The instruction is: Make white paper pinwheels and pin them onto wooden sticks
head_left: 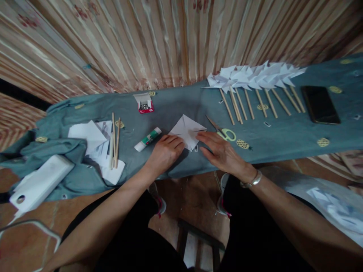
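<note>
A white paper square (187, 130) with cut diagonals lies on the teal cloth (283, 132) in front of me. My left hand (166, 151) rests at its lower left corner, fingers curled down onto the paper's edge. My right hand (221, 151) lies flat at the lower right, fingers stretched toward the paper and touching its edge. A bracelet (252, 181) sits on my right wrist. A glue stick (147, 139) lies just left of my left hand. Scissors with pale green handles (224, 132) lie just beyond my right hand.
A row of white paper pinwheels (255, 75) on wooden sticks lies at the back right, a dark phone (320, 104) beside them. A small open box of pins (145, 104) sits behind the glue. Paper scraps and loose sticks (115, 139) lie left, with a white box (39, 185).
</note>
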Action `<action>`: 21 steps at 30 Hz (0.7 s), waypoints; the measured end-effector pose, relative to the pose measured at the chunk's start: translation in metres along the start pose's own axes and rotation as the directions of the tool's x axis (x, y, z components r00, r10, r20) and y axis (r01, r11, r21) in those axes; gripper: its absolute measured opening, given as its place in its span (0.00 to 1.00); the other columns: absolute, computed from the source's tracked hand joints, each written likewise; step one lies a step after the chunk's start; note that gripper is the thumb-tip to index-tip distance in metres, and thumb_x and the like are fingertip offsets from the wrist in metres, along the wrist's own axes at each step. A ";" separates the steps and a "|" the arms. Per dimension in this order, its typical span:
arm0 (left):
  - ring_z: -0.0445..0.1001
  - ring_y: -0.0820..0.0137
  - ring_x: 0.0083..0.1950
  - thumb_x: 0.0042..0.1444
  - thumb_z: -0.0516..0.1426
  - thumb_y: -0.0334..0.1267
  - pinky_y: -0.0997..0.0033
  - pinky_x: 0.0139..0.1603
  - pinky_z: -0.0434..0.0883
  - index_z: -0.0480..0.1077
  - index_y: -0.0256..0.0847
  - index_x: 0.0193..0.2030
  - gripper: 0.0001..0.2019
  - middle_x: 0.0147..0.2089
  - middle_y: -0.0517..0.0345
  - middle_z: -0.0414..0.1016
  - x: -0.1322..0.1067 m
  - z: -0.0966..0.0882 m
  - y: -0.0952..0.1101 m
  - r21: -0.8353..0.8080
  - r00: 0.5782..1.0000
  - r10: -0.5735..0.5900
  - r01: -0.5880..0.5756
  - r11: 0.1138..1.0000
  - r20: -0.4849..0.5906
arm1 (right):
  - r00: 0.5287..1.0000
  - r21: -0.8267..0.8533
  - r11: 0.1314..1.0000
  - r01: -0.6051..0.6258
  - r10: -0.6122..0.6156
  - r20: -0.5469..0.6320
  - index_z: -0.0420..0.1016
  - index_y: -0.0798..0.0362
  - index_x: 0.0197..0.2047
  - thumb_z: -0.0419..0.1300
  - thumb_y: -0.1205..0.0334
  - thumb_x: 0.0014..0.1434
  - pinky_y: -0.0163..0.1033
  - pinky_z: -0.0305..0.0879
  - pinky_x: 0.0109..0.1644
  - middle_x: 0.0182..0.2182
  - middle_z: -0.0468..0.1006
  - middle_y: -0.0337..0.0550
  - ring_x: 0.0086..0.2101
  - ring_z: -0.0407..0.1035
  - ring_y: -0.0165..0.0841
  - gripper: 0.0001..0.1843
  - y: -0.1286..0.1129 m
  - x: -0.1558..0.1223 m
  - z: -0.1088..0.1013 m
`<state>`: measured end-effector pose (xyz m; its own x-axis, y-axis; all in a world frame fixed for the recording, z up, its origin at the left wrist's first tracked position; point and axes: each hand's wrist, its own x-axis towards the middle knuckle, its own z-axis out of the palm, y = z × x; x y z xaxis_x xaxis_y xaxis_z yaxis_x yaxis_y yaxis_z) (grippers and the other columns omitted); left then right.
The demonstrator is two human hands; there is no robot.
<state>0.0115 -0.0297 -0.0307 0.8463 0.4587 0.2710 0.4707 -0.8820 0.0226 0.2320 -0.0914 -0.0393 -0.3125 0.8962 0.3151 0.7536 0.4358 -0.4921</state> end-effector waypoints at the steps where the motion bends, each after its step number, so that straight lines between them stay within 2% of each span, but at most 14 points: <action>1: 0.75 0.61 0.46 0.62 0.53 0.30 0.60 0.46 0.70 0.73 0.34 0.41 0.08 0.43 0.47 0.78 0.000 0.000 0.001 0.001 1.000 -0.011 0.011 1.000 -0.010 | 1.000 0.007 1.000 -0.003 0.003 -0.006 0.70 0.58 0.56 0.52 0.64 0.63 0.53 0.63 0.62 0.55 0.73 0.56 0.57 0.65 0.43 0.19 -0.001 0.000 0.000; 7: 0.76 0.64 0.40 0.62 0.52 0.30 0.63 0.42 0.72 0.73 0.34 0.38 0.08 0.38 0.49 0.79 -0.010 -0.004 0.023 -0.084 0.994 -0.053 0.046 0.995 -0.092 | 0.997 0.124 0.989 -0.079 0.081 -0.004 0.71 0.51 0.51 0.62 0.59 0.58 0.56 0.63 0.60 0.56 0.72 0.52 0.57 0.65 0.43 0.18 -0.014 -0.011 0.002; 12: 0.76 0.63 0.44 0.61 0.53 0.30 0.63 0.43 0.73 0.73 0.34 0.40 0.07 0.40 0.49 0.79 -0.019 -0.003 0.046 -0.231 0.989 -0.074 0.043 0.972 -0.127 | 0.983 0.239 0.955 -0.177 0.184 -0.007 0.75 0.50 0.41 0.64 0.61 0.56 0.54 0.63 0.60 0.56 0.72 0.49 0.56 0.66 0.42 0.08 -0.024 -0.027 0.005; 15: 0.75 0.62 0.46 0.61 0.54 0.31 0.61 0.45 0.73 0.73 0.35 0.41 0.07 0.42 0.48 0.79 -0.019 0.002 0.047 -0.285 0.988 -0.100 0.062 0.956 -0.119 | 0.974 0.271 0.938 -0.217 0.227 -0.006 0.76 0.49 0.38 0.62 0.61 0.58 0.55 0.62 0.60 0.55 0.72 0.48 0.56 0.66 0.42 0.04 -0.027 -0.031 0.006; 21: 0.73 0.64 0.45 0.61 0.54 0.32 0.61 0.47 0.73 0.73 0.36 0.42 0.06 0.41 0.50 0.77 -0.016 0.006 0.042 -0.458 0.978 -0.186 0.122 0.881 -0.098 | 0.962 0.275 0.926 -0.257 0.274 -0.022 0.77 0.48 0.35 0.61 0.63 0.59 0.53 0.62 0.60 0.55 0.72 0.47 0.57 0.65 0.41 0.02 -0.029 -0.027 0.009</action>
<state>0.0195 -0.0730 -0.0400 0.7154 0.6018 0.3551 0.4034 -0.7707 0.4933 0.2131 -0.1279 -0.0409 -0.0812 0.9792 0.1862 0.6192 0.1959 -0.7604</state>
